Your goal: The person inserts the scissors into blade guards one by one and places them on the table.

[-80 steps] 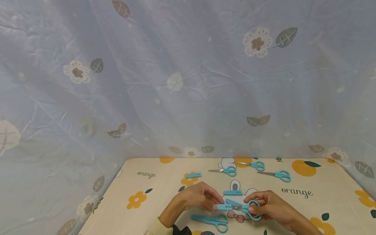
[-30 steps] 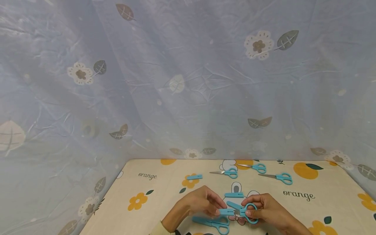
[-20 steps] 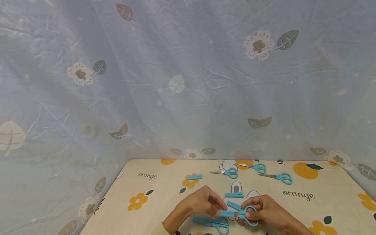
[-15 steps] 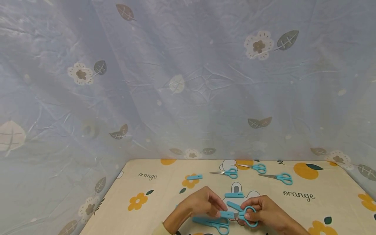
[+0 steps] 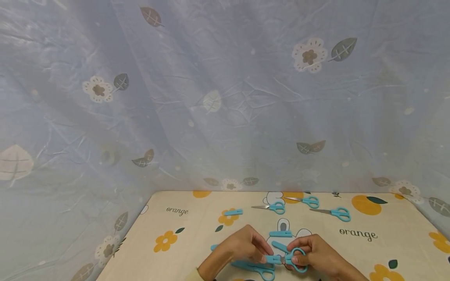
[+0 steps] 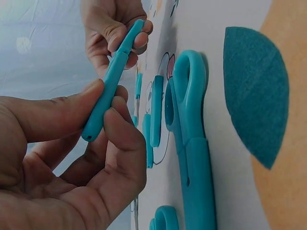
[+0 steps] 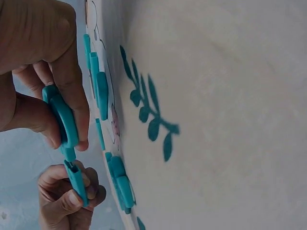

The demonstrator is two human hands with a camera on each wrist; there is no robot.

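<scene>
My left hand (image 5: 247,246) pinches a light-blue blade sheath (image 5: 272,259) between thumb and fingers. My right hand (image 5: 314,253) grips blue-handled scissors (image 5: 299,261) by the finger loops, blades pointing left into the sheath. A short strip of metal shows between sheath and handles in the head view. Seen from the left wrist, the sheath (image 6: 106,96) slants up toward the other hand, and its closed end is nearest. Under the hands lies another pair of scissors (image 5: 267,274) with its blades sheathed, partly hidden by my left hand.
Three bare-bladed scissors, left (image 5: 277,208), middle (image 5: 311,201) and right (image 5: 340,214), lie along the back. Loose sheaths include one at the back left (image 5: 233,212), one in the centre (image 5: 280,234) and one by the right fingers (image 5: 279,246). A blue end (image 5: 214,247) shows behind my left wrist.
Both hands have shifted a little down in the head view with the sheath and scissors. Less bare metal shows between them than before. The blue end behind my left wrist has come into sight.
</scene>
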